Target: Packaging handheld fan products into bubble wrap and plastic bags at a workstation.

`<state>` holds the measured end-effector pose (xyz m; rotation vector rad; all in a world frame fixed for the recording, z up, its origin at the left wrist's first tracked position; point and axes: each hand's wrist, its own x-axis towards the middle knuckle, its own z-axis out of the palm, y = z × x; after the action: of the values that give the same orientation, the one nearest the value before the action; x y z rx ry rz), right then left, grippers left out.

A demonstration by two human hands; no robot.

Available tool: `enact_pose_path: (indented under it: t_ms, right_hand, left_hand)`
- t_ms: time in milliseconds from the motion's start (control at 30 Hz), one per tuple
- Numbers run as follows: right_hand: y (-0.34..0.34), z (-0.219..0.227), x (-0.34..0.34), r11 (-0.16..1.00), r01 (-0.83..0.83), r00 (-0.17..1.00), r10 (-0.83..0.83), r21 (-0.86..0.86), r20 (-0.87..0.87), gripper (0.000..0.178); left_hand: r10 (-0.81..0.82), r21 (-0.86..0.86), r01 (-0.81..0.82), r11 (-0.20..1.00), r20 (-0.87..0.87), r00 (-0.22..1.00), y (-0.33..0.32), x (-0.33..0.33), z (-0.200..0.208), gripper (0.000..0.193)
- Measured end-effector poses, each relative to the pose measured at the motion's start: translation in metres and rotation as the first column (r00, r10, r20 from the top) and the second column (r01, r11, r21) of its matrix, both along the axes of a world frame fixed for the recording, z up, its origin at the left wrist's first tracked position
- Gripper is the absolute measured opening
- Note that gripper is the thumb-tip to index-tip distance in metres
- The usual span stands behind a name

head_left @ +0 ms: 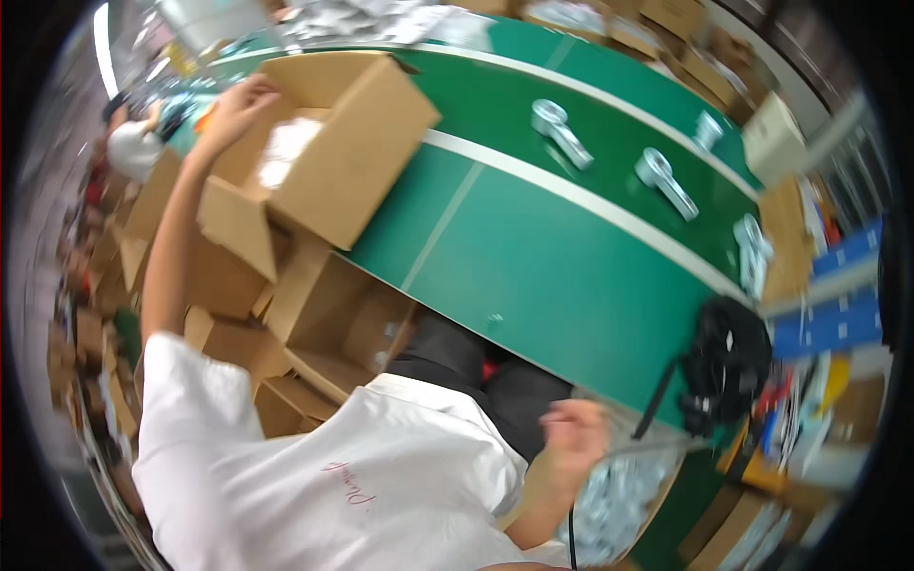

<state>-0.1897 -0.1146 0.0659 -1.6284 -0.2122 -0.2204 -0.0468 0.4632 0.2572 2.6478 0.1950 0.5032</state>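
Note:
My left hand (249, 103) is raised at the rim of an open cardboard box (367, 152) with pale wrapped contents (288, 150) inside. Its fingers are bent, and whether they grip anything does not show clearly. Close to my lap, my right hand (574, 436) is smeared by motion, its fingers partly curled. Beside and below it stands a bin (657, 509) filled with shiny plastic-wrapped pieces (614, 500). On the dark green strip lie several similar wrapped pieces with a round head and a handle, among them one (562, 133) near the middle and another (666, 183) farther right.
Green worktop (533, 257) stretches before me. A black bag (728, 357) lies at its right end. Open cartons (333, 314) crowd my left side. Blue bins (828, 314) stand far right. Another person (138, 147) is at the far left.

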Motion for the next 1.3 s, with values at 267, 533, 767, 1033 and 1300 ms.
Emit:
enact_pose_path:
  t_ms: [267, 533, 767, 1033, 1300]
  right_hand:
    - [-0.223, 0.085, 0.283, 0.737, 0.672, 0.715, -0.670, 0.066, 0.200, 0.028]
    - [-0.054, 0.098, 0.335, 0.920, 0.351, 0.932, -0.361, 0.172, 0.031, 0.031]
    - [-0.066, 0.067, 0.355, 0.944, 0.175, 0.974, -0.125, 0.280, -0.188, 0.036]
    - [-0.165, 0.025, 0.380, 0.889, 0.101, 0.923, 0.083, 0.446, -0.375, 0.042]
    - [-0.129, -0.026, 0.275, 0.985, 0.170, 0.888, -0.164, -0.024, -0.430, 0.049]
  left_hand:
    - [0.187, 0.336, 0.140, 0.931, -0.773, 0.607, 0.097, 0.061, -0.095, 0.066]
    - [-0.099, -0.034, 0.120, 0.992, -0.801, 0.590, 0.129, 0.086, -0.168, 0.078]
    - [-0.176, -0.178, 0.025, 0.984, -0.924, 0.340, 0.105, 0.066, -0.161, 0.080]
    - [0.234, -0.189, -0.399, 0.898, -0.561, 0.794, 0.167, 0.045, -0.114, 0.064]
    - [0.113, -0.769, -0.188, 0.611, -0.150, 0.982, 0.197, 0.062, -0.129, 0.056]
